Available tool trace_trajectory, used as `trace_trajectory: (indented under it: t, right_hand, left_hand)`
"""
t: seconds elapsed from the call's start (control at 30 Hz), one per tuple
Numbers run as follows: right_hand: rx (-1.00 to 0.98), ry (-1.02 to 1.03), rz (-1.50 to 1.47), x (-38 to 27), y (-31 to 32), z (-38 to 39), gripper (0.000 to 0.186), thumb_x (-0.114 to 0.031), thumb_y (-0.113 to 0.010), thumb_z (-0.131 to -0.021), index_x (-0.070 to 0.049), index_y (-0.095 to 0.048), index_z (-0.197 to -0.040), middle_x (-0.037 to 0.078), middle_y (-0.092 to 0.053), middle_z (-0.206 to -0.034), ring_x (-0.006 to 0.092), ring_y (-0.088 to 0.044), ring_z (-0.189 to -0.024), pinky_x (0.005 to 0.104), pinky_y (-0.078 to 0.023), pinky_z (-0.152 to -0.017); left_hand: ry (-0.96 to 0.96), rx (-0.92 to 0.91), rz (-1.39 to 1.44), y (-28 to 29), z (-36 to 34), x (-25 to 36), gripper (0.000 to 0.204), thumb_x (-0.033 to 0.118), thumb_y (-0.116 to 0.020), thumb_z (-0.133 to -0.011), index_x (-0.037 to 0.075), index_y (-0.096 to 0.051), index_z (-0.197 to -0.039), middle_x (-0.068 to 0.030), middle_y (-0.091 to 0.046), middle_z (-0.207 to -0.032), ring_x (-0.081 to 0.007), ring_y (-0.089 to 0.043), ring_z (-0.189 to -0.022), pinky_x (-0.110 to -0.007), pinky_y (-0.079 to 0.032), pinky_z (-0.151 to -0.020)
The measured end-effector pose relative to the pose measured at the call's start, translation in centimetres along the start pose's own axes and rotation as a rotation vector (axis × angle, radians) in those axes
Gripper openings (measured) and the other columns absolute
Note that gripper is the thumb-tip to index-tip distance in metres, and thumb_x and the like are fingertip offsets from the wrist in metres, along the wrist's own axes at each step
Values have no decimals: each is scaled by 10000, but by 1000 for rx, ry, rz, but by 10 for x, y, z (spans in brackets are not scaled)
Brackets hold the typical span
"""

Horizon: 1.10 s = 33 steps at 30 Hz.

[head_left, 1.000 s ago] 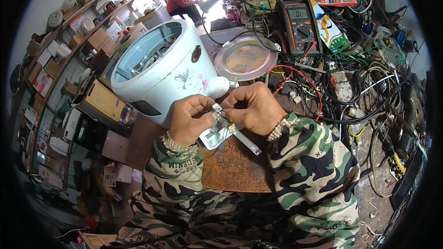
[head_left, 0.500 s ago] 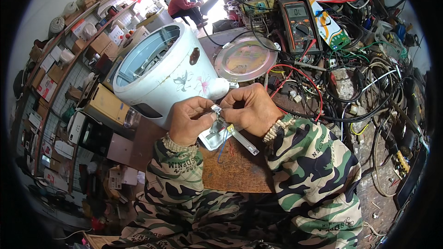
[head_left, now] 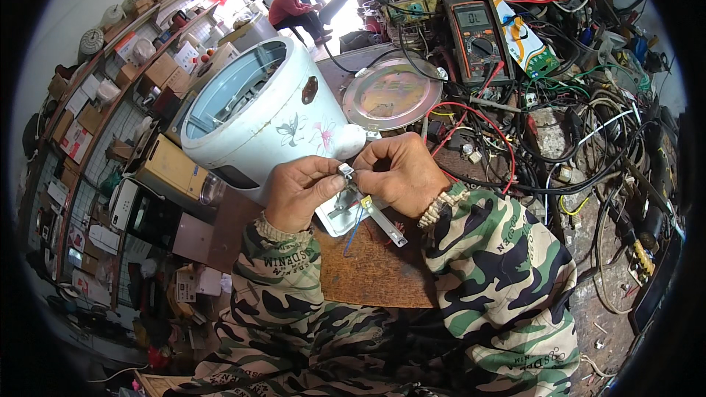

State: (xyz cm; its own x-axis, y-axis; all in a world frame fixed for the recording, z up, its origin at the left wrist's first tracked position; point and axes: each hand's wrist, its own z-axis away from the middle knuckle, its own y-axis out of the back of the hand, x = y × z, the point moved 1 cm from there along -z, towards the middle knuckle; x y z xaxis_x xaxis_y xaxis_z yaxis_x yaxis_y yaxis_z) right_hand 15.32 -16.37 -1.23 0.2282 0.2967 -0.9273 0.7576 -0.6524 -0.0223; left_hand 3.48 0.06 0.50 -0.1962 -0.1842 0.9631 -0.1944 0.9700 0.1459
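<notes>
My left hand (head_left: 298, 192) pinches a small white plastic piece with metal on it (head_left: 346, 170) between thumb and forefinger. Close against its right side, my right hand (head_left: 401, 174) has thumb and fingers pressed together; what they grip is hidden. Below the fingertips is a white plastic housing (head_left: 336, 225), partly covered by my left hand. A slim grey metal strip (head_left: 387, 228) slants out from it to the lower right, with a small yellow part (head_left: 366, 202) near its upper end. A thin blue wire (head_left: 354, 237) hangs down over the brown wooden tabletop (head_left: 375, 279).
A pale blue cylindrical appliance body (head_left: 272, 129) with flower prints lies open behind my hands. Beyond are a round metal plate (head_left: 393, 93) and a multimeter (head_left: 478, 40) with red leads. Tangled cables (head_left: 588, 140) crowd the right; loaded shelves (head_left: 110, 103) stand left. Two people are far off.
The small white piece has turned slightly between my left fingertips, and my left thumb has shifted. The metal strip and housing have moved a little to the left. My right hand has barely moved.
</notes>
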Motion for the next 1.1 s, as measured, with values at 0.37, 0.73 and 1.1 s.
trace_trajectory:
  t: [0.37,0.73,1.1]
  right_hand:
    - [-19,-54,-16,-3,1,0,111,-66,-690,-725,45,-695,-729,90,-652,-616,126,-590,-573,307,-488,-573]
    - [-6,-52,-106,8,-1,-1,108,-63,-697,-720,42,-684,-705,77,-641,-604,115,-582,-569,301,-483,-567]
    - [26,-42,-163,12,-7,-2,88,-51,-698,-712,33,-683,-691,68,-638,-595,102,-582,-573,301,-480,-560]
  left_hand:
    - [7,-5,30,-2,0,5,242,61,-673,-924,-95,-633,-1105,-112,-708,-993,-112,-649,-874,-245,-516,-793]
    - [27,6,52,-1,-2,1,230,27,-660,-910,-90,-623,-1105,-112,-706,-1000,-112,-651,-882,-242,-515,-793]
    - [24,-22,74,0,-2,1,217,14,-625,-918,-88,-617,-1109,-96,-703,-993,-98,-646,-878,-229,-504,-785]
